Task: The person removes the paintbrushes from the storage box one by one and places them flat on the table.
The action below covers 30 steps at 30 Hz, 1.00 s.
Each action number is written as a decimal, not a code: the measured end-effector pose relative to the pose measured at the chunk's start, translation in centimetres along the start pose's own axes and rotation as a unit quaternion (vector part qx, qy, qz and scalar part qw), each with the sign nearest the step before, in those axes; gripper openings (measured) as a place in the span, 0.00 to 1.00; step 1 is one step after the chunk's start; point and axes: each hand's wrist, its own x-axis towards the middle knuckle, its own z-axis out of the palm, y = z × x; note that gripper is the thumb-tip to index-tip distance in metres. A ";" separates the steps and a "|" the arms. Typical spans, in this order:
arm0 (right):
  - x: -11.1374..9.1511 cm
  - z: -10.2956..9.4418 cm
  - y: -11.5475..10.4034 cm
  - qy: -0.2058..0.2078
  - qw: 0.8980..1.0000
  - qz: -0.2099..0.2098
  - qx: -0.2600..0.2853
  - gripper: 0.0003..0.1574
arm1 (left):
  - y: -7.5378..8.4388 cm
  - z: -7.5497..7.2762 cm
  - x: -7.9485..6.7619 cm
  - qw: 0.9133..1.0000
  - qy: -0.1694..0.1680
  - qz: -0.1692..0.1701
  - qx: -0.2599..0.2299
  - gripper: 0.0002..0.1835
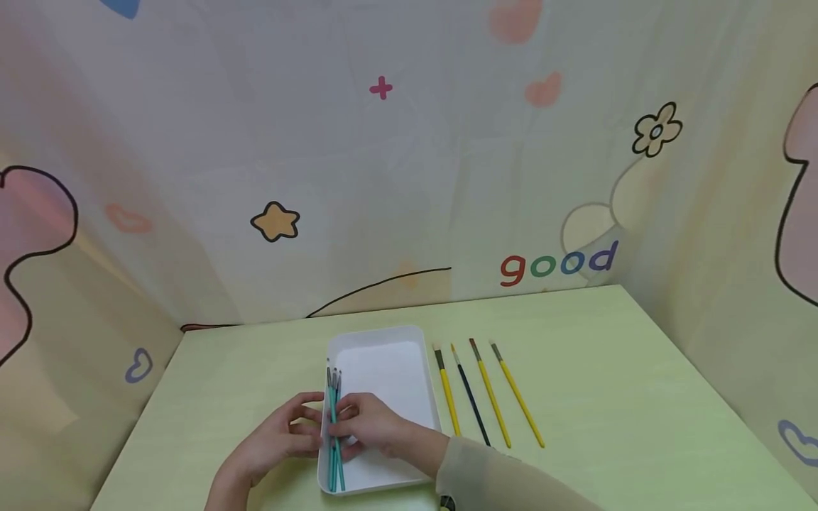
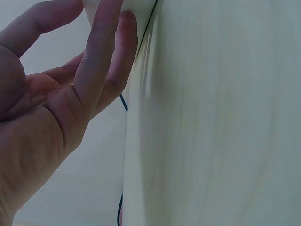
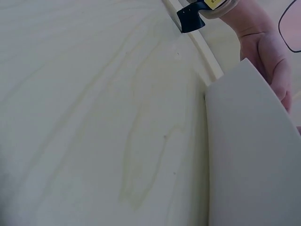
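Observation:
Several slim teal paintbrushes lie lengthwise along the left side of a white rectangular tray, bristle ends toward the back. My right hand reaches over the tray and pinches a teal paintbrush between thumb and fingers near its middle. Some of the handles are hidden behind those fingers. Outside the tray, my left hand has its loosely bent fingers right at the left wall. The left wrist view shows those fingers at the tray's white side. In the right wrist view the tray's outer wall fills the lower right.
To the tray's right lie a thick yellow brush, a black-handled brush and two thinner yellow-handled brushes, roughly side by side. The pale green table meets a patterned cloth backdrop at the back and sides.

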 end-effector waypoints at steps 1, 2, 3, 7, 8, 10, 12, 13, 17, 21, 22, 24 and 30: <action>0.0 -0.1 -0.1 0.001 1.000 0.000 0.002 0.13 | 0.0 0.0 0.0 1.000 0.000 0.000 -0.001 0.39; 0.0 -0.2 -0.1 0.001 1.000 0.001 0.004 0.13 | 0.1 0.0 0.1 1.000 0.001 0.000 -0.001 0.39; -0.1 -0.4 -0.2 -0.002 1.000 0.001 0.005 0.14 | 0.1 0.0 0.1 1.000 0.001 -0.001 -0.001 0.39; -0.4 -1.2 -0.7 -0.008 1.000 0.002 0.006 0.14 | 0.1 0.1 0.3 1.000 0.008 -0.012 0.008 0.39; -0.4 -1.4 -0.8 -0.010 1.000 0.002 0.008 0.15 | 0.1 0.1 0.3 1.000 0.010 -0.015 0.011 0.40; -0.7 -1.9 -1.1 -0.011 1.000 0.002 0.011 0.15 | 0.1 0.1 0.4 1.000 0.012 -0.021 0.015 0.40; -0.8 -2.4 -1.3 -0.010 1.000 0.003 0.019 0.16 | 0.1 0.1 0.4 0.999 0.013 -0.024 0.016 0.40; -1.0 -2.6 -1.4 -0.008 1.000 0.005 0.024 0.17 | 0.1 0.2 0.5 0.999 0.013 -0.025 0.017 0.40; -1.4 -3.3 -1.5 -0.002 0.999 0.014 0.036 0.21 | 0.1 0.2 0.4 1.000 0.009 -0.017 0.013 0.40; -2.1 -3.9 -1.5 -0.001 0.999 0.012 0.039 0.22 | 0.0 0.2 0.3 1.000 0.007 -0.013 0.009 0.40; -2.3 -4.1 -1.5 -0.001 0.999 0.009 0.040 0.22 | -0.1 0.2 0.3 1.000 0.006 -0.015 0.009 0.40; -2.8 -4.5 -1.7 -0.003 0.999 0.002 0.045 0.23 | -0.1 0.3 0.2 1.000 0.004 -0.016 0.007 0.40; -3.9 -5.7 -2.3 0.006 0.999 -0.008 0.049 0.24 | 0.1 0.4 0.1 1.000 -0.004 -0.008 0.004 0.40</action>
